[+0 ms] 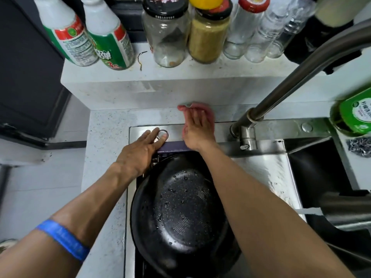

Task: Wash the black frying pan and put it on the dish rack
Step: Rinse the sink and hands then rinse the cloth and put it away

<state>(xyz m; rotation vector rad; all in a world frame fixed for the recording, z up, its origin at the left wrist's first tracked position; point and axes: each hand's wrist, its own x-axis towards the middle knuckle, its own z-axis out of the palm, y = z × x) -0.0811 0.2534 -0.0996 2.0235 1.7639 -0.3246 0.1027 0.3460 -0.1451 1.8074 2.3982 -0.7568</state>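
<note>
Black frying pan (180,207) untouched, left hand (138,151) fingers straight on steel ledge (140,131), right hand (197,129) fingers spread, ungripping

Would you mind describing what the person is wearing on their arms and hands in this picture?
Both forearms are bare, with no sleeves in view and no gloves on the left hand or the right hand. The only item worn is a blue wristband around the left forearm. No rings or watch can be seen.

Person, two arms | forearms bare, no sleeves | left hand (138,151) | right hand (197,131) | left forearm: blue band (64,238) | no gloves
</note>
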